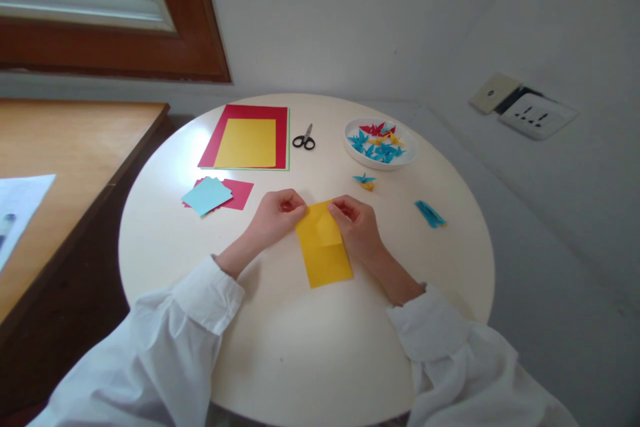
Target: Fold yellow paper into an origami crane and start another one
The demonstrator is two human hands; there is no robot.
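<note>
A yellow sheet of paper [326,250], longer than wide, with a crease across its middle, is between my two hands over the round table. My left hand [279,215] pinches its far left corner between thumb and fingers. At the far right corner, my right hand [357,221] grips the same sheet in a similar pinch. The sheet's near end points toward me, free of both hands. A small blue and yellow folded paper crane [365,181] lies just beyond my right hand.
On the white round table [310,360] are small blue and red paper squares [207,195], larger red and yellow sheets [245,143], black-handled scissors [304,138], a white dish [381,161] of several paper cranes, and folded blue strips [430,214]. A wooden desk [75,140] stands left; walls lie beyond.
</note>
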